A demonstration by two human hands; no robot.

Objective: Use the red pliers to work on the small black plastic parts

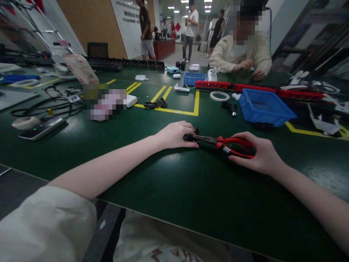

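My right hand (259, 154) is closed round the red and black handles of a pair of pliers (226, 145) that lies low over the green table (174, 182). The pliers' jaws point left and meet a small black part (191, 137). My left hand (176, 134) rests on the table with its fingers curled over that black part, holding it at the jaws. Both forearms stretch across the table from the near edge.
A blue bin (263, 107) stands behind my right hand, with a smaller blue bin (194, 78), a white tape ring (219, 96) and red strips (272, 89) farther back. A person (242, 54) sits opposite. Cables and a power strip (40, 128) lie at left. Yellow lines (177, 111) mark the table.
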